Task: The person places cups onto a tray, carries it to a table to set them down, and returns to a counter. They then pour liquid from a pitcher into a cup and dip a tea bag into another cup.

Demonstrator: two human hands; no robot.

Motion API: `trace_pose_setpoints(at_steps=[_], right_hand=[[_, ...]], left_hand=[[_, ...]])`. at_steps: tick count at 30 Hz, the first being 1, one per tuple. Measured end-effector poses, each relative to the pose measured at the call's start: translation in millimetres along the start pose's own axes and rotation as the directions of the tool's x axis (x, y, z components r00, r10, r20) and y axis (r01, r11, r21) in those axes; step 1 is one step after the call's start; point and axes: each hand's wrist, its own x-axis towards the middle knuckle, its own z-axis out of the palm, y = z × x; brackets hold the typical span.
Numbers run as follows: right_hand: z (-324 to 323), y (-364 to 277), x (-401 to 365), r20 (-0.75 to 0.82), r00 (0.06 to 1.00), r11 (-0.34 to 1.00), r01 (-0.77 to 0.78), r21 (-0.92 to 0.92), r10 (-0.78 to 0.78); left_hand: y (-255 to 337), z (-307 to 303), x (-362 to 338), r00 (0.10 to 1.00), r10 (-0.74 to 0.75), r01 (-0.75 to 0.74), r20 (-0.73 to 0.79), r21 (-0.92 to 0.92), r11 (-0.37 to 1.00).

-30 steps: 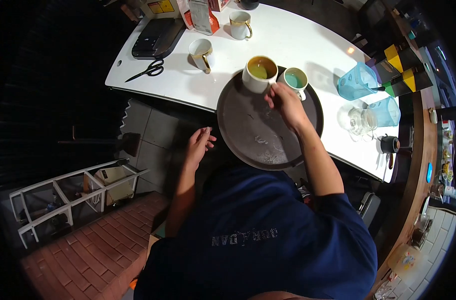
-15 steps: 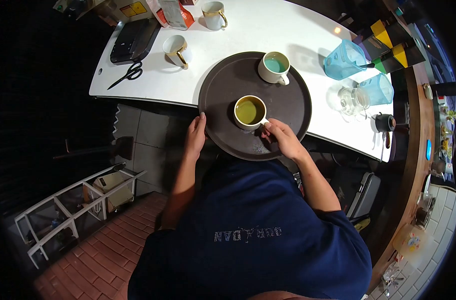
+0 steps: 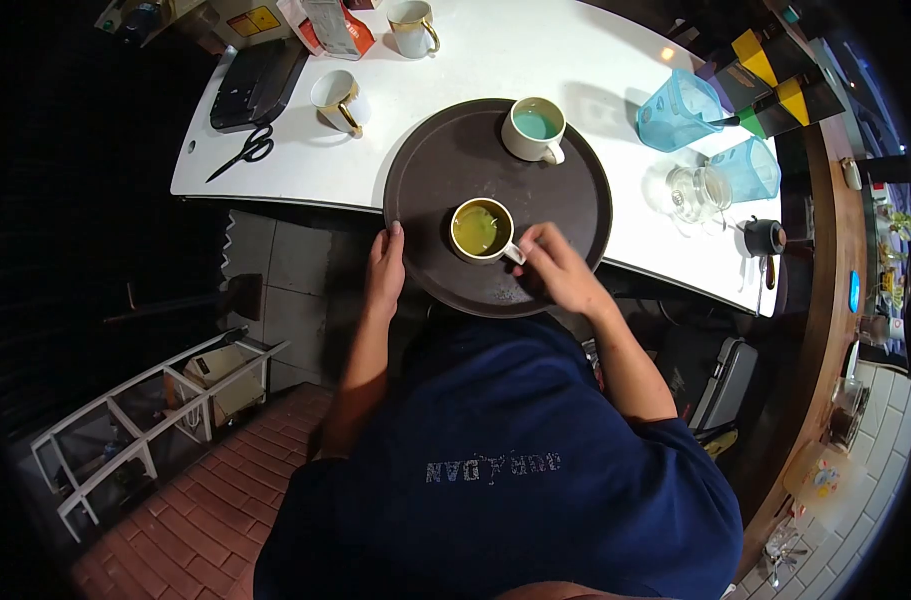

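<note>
A round dark tray [image 3: 445, 170] lies partly on the white table, its near part jutting over the front edge. My left hand [image 3: 386, 272] grips the tray's left rim, thumb on top. On the tray's near half stands a cup of yellow-green liquid [image 3: 481, 229], its handle pointing right. Beside that handle is my right hand [image 3: 560, 270], slightly blurred, fingers curled; whether it still touches the handle is unclear. Toward the tray's far side sits a white cup with bluish-green liquid [image 3: 535, 128].
White-and-gold mugs [image 3: 341, 100] [image 3: 412, 28], scissors [image 3: 245, 152] and a black device [image 3: 259, 84] are on the left of the table [image 3: 535, 45]. At right stand blue pitchers [image 3: 679, 110], a glass jar [image 3: 697, 193] and a black-topped tool [image 3: 763, 237].
The yellow-green cup has shifted slightly left on the tray, and its liquid is rippled. My right hand's fingers have loosened and moved a little from the handle.
</note>
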Motion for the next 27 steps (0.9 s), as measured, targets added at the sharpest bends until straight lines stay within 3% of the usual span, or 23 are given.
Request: trace_pose_setpoints(at_steps=[2,4,6,8,9,11,12,14,19,22,27], right_hand=[[-20,1,14,-0.256,0.957,0.965,0.073,-0.251,-0.139],[-45,5,37,-0.450,0.832,0.898,0.120,-0.423,-0.324],[-71,7,64,-0.549,0.720,0.826,0.060,-0.560,-0.425],[-88,16,89,-0.513,0.603,0.619,-0.041,-0.785,-0.610],[-94,16,98,-0.509,0.601,0.618,-0.032,-0.786,-0.616],[-104,19,114,-0.382,0.852,0.617,-0.091,-0.782,-0.358],[-103,18,118,-0.373,0.853,0.617,-0.077,-0.783,-0.366],[-102,17,125,-0.295,0.885,0.489,-0.090,-0.868,-0.359],[-111,25,139,-0.201,0.894,0.457,0.005,-0.890,-0.401],[-114,26,136,-0.153,0.869,0.481,0.108,-0.870,-0.470],[-112,12,125,-0.157,0.908,0.561,0.099,-0.822,-0.389]], left_hand=[[-4,4,0,0.997,0.074,-0.075,-0.013,-0.048,0.996],[-5,8,-3,0.999,0.047,-0.050,-0.027,-0.109,0.993],[-7,11,-4,0.999,0.023,-0.030,-0.039,-0.175,0.984],[-10,14,-6,0.999,-0.025,0.015,-0.027,-0.340,0.940],[-8,16,-9,0.999,-0.018,0.006,-0.034,-0.342,0.940],[-3,20,-16,1.000,0.002,-0.012,-0.030,-0.366,0.931],[-4,24,-16,0.999,0.007,-0.022,-0.042,-0.368,0.930],[-10,32,-14,0.990,-0.076,0.024,-0.121,-0.385,0.923],[-10,49,-16,0.947,-0.130,0.029,-0.292,-0.328,0.944],[-13,51,-15,0.930,-0.082,-0.028,-0.357,-0.295,0.955],[-9,49,-32,0.917,-0.031,-0.096,-0.399,-0.294,0.951]])
